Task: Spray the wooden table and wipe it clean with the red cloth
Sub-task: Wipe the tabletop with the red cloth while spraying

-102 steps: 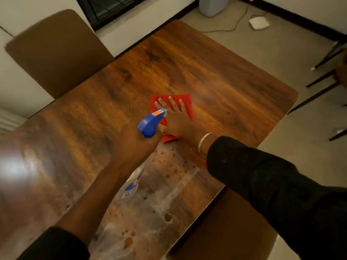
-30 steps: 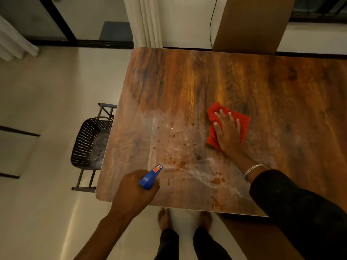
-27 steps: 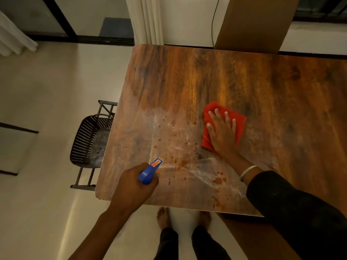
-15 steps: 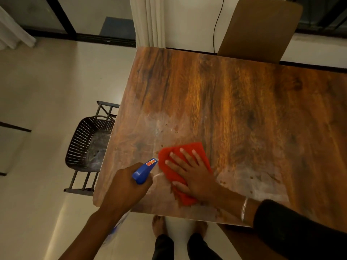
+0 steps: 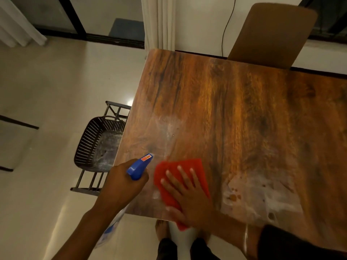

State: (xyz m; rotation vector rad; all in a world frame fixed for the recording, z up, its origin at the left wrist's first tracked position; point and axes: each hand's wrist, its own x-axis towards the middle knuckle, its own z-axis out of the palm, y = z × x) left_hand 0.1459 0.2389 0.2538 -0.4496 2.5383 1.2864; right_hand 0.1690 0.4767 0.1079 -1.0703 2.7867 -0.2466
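The wooden table (image 5: 234,109) fills the right of the view. My right hand (image 5: 189,199) lies flat on the red cloth (image 5: 189,166), pressing it onto the table's near left corner, with the cloth's lower tip over the near edge. My left hand (image 5: 122,184) grips a spray bottle with a blue trigger head (image 5: 139,167), nozzle pointing toward the table; the bottle's clear body hangs below my wrist, mostly hidden. A wet whitish patch with brown spots (image 5: 259,196) lies to the right of the cloth.
A dark perforated basket on a metal rack (image 5: 99,143) stands on the floor against the table's left edge. A brown chair back (image 5: 272,32) rises behind the far edge. My bare feet (image 5: 161,228) are under the near edge. Curtain and wall are behind.
My right hand has dragged the red cloth from the table's middle to the near left corner, wiping away the brown spots there. The spray bottle hand stayed roughly in place.
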